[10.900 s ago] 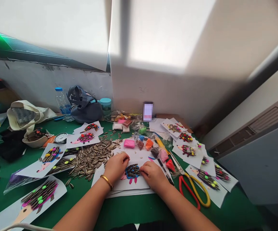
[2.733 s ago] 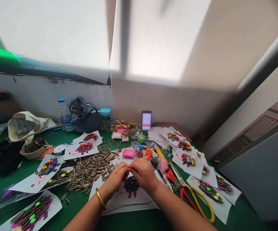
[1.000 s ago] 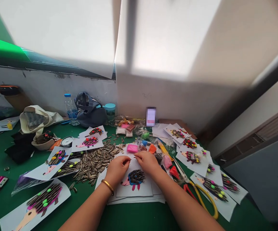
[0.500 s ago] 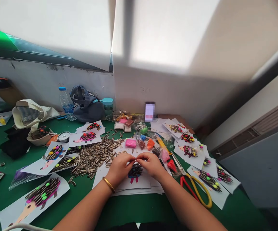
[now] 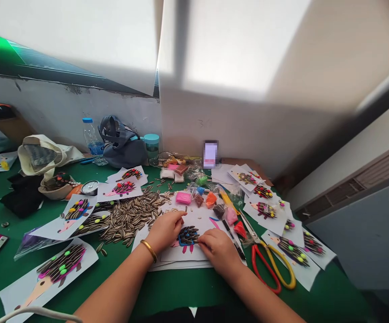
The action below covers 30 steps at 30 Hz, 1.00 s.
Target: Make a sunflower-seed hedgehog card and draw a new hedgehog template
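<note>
A hedgehog picture (image 5: 188,236) lies on white paper in front of me, its back covered with dark striped sunflower seeds inside a blue clay outline, with pink feet below. My left hand (image 5: 166,231) is over the paper's left part, thumb and forefinger pinched. A small dark sunflower seed (image 5: 185,209) stands up at those fingertips. At the hedgehog's right edge my right hand (image 5: 220,249) has its fingers pinched together, touching the seed-covered back. What the right fingertips hold is hidden. To the left is a pile of sunflower seeds (image 5: 130,215).
Clay lumps, among them a pink block (image 5: 183,198) and an orange one (image 5: 211,199), lie behind the picture. Scissors (image 5: 265,253) and a black pen (image 5: 233,238) are at the right. Hedgehog cards (image 5: 290,251) line both sides. A phone (image 5: 210,154) leans against the wall.
My hands were together over the picture and have parted. The left moved slightly left; the right came down to the hedgehog's right edge, uncovering the seed-covered back.
</note>
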Motion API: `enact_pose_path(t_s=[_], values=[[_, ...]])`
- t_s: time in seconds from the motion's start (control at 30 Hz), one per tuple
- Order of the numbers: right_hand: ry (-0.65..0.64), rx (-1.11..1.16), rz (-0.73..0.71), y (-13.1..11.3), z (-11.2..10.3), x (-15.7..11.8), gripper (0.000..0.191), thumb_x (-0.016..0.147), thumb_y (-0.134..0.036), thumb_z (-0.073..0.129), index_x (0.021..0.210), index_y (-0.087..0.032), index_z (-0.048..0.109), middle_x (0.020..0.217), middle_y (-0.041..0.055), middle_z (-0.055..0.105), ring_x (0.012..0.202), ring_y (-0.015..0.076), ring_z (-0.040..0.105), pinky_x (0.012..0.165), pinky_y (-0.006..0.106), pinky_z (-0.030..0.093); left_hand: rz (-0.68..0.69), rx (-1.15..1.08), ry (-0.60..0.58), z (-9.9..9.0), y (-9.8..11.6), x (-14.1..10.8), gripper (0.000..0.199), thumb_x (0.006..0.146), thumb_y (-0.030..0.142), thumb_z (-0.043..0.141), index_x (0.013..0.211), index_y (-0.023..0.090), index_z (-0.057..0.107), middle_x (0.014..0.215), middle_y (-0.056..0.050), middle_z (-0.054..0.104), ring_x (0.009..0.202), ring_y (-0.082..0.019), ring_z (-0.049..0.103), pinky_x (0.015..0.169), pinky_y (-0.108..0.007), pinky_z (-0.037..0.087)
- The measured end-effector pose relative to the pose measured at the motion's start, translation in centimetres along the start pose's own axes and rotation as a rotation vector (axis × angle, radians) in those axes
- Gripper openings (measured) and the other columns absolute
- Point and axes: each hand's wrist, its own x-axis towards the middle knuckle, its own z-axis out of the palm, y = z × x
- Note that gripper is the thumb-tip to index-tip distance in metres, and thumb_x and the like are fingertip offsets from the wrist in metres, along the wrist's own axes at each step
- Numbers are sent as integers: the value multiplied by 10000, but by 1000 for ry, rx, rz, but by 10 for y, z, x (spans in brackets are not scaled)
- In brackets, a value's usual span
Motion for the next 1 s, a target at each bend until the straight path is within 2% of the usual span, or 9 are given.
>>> enact_pose_path(t_s=[0.17, 0.6, 0.8, 0.9, 1.0], values=[[10, -205, -116, -5, 7, 5, 109, 873, -162, 602, 834, -203, 696, 787, 36, 652, 745, 181, 543, 704, 294, 370, -33, 32, -20, 0, 0, 1, 325, 898, 207, 463, 1162, 235, 650, 1068, -47, 734, 947, -215, 672, 808, -304, 474], [-67, -434, -196, -7, 16, 13, 173, 842, -117, 620, 682, -181, 608, 698, 36, 602, 707, 183, 478, 660, 313, 288, -39, 58, -54, -1, 2, 1, 326, 891, 231, 465, 1140, 230, 675, 1040, -59, 741, 954, -215, 669, 831, -306, 476], [-65, -391, -173, -9, 16, 12, 130, 837, -121, 625, 727, -188, 636, 721, 37, 613, 711, 185, 492, 663, 310, 309, -28, 66, -70, -1, 3, 1, 341, 878, 222, 453, 1125, 225, 689, 1019, -61, 746, 946, -221, 670, 822, -314, 484], [-73, -263, -122, -10, 6, 13, 54, 816, -142, 653, 832, -190, 669, 796, 40, 638, 761, 186, 530, 693, 296, 351, -31, 67, -67, -1, 2, 1, 344, 877, 225, 455, 1130, 230, 687, 1037, -59, 743, 964, -219, 666, 843, -315, 481], [-70, -156, -65, -6, -7, 25, 76, 825, -173, 659, 893, -196, 682, 841, 36, 649, 804, 179, 559, 737, 283, 386, -35, 54, -71, -1, 1, 1, 345, 878, 225, 451, 1131, 229, 685, 1030, -57, 744, 962, -212, 667, 845, -307, 477]])
